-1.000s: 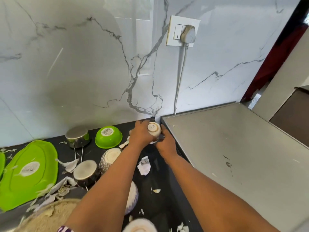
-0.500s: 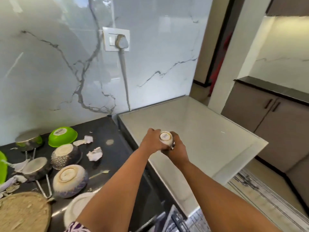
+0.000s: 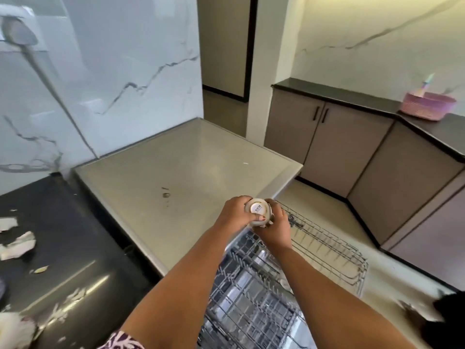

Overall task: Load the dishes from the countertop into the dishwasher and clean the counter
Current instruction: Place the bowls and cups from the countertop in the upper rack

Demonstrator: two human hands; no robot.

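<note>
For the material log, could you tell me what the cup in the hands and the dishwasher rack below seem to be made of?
Cup: likely glazed ceramic, going by its smooth off-white sheen and stickered base. Dishwasher rack: thin grey wire grid with upright tines, probably coated metal. Left hand and right hand both grip the cup.

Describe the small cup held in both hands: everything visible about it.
The cup is small, cream-white and glossy, ceramic by its look. It is held upside down, its round base facing the camera with a white sticker printed in dark letters. The left hand and right hand wrap its sides, above the pulled-out dishwasher rack. Its rim is hidden.
</note>
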